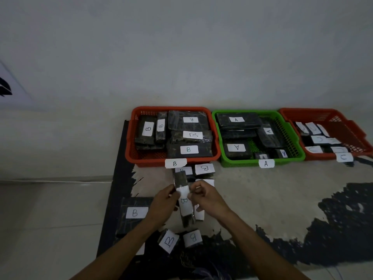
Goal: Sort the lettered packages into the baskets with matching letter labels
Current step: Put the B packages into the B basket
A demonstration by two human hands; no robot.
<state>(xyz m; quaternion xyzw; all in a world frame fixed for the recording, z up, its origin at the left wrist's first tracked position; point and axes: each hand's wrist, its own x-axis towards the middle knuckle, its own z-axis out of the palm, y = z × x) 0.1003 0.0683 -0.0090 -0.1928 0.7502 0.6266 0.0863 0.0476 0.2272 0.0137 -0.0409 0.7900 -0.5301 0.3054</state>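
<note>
Head view. Long dark package (182, 196) with a white label marked B, held upright-lengthwise between both hands above the patterned rug (262, 190). Left hand (164, 201) curled on its left edge, right hand (203, 196) curled on its right edge (each grip closed round the package; fingertip contact partly hidden by the label).

Along the wall, three baskets side by side, rims touching or nearly so: red basket (131, 146) tagged B at left, holding several dark packages marked B; green basket (218, 138) tagged A in the middle, holding packages marked A; second red basket (355, 130) tagged C at right, holding packages marked C.

On the rug, more B packages unsorted: two just before the B basket (204, 169), partly hidden behind the held one; a large flat one (135, 214) left of the left hand; two small ones (169, 241) below the hands, near the forearms. Pale tiled floor (50, 219) left of the rug; plain wall (181, 57) behind.
</note>
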